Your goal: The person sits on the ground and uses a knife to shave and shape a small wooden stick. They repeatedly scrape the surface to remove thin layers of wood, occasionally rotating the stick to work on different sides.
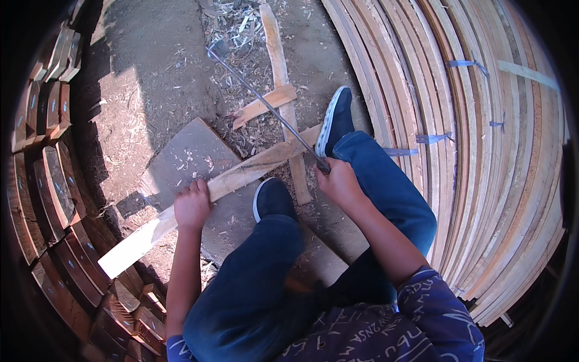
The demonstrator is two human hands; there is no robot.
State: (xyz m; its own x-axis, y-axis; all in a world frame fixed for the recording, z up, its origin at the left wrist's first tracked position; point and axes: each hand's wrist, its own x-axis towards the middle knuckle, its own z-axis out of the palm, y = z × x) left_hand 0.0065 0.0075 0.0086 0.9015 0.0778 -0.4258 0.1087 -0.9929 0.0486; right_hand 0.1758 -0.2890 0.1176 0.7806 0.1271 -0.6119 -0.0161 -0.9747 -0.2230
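A long pale wooden board (pixel 247 167) lies slantwise before me, from the lower left up to beside my right shoe. My left hand (pixel 193 204) is closed over its upper edge, left of the middle. My right hand (pixel 339 181) grips the dark handle of a long thin tool (pixel 256 92). Its slim dark shaft slants up and left over the board, and its bluish far end is blurred, so its exact kind is unclear. Beneath the tool sits a short wood piece (pixel 265 105), across a narrow upright plank (pixel 276 51) that also passes under the board.
Stacked long boards (pixel 434 120) tied with blue strips fill the right side. Dark timber ends (pixel 60 187) are piled at left. A flat brown panel (pixel 193 154) lies under the board. Wood chips (pixel 241 21) litter the ground. My shoes (pixel 274 199) stand close to the board.
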